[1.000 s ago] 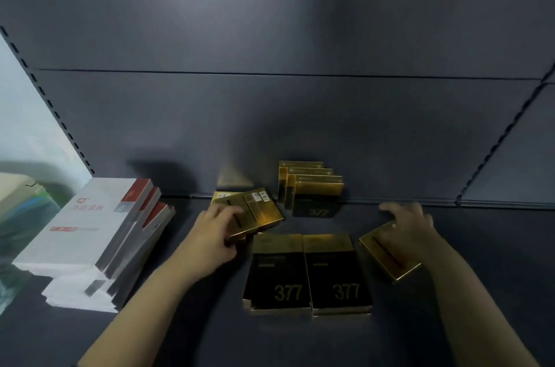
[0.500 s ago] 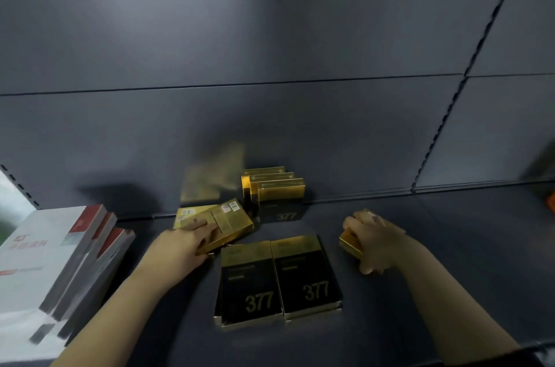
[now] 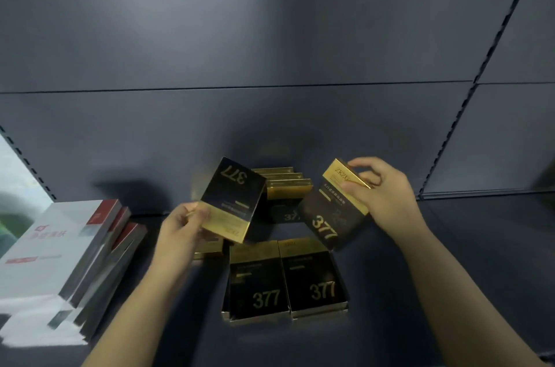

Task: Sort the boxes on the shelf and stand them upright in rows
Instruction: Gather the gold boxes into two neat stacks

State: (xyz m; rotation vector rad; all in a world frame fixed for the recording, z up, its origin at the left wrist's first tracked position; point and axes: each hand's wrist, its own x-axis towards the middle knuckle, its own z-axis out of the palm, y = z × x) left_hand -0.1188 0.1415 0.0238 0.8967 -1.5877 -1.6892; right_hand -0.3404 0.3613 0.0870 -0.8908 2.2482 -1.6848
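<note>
My left hand (image 3: pixel 183 227) holds a black-and-gold "377" box (image 3: pixel 232 198) lifted off the shelf, upside down, gripped at its gold end. In my right hand (image 3: pixel 381 195) is a second 377 box (image 3: pixel 330 210), tilted, pinched by its gold top. Two more 377 boxes (image 3: pixel 285 279) lie flat side by side on the dark shelf (image 3: pixel 450 276) below both hands. Three gold-topped boxes (image 3: pixel 285 186) stand upright in a row against the back wall, partly hidden by the held ones. Another gold box (image 3: pixel 208 249) lies flat under my left hand.
White boxes with red corners (image 3: pixel 66 249) lean in a stack at the left. The grey back panel (image 3: pixel 270 66) closes the shelf behind. A perforated upright (image 3: pixel 468 114) runs up at the right, with bare shelf surface below it.
Both hands have lifted their boxes off the shelf and turned them face toward me. The left box came up from the flat pile; the right box rose from the shelf surface.
</note>
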